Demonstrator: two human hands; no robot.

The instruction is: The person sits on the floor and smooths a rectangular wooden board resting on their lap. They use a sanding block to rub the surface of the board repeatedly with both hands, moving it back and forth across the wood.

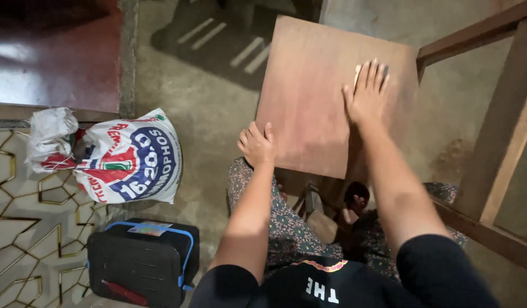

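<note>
A square, smooth brown board (326,97) rests tilted over the person's knees, above a rough concrete floor (206,108). The right hand (367,97) lies flat on its upper right part, fingers spread and pressed to the wood; something small and pale may sit under the fingertips, but that is hard to tell. The left hand (256,145) curls round the lower left edge. Left of it lie a knotted woven sack (126,159) and a ribbed black case (141,259) with blue trim. A wooden frame (497,131) stands at right.
</note>
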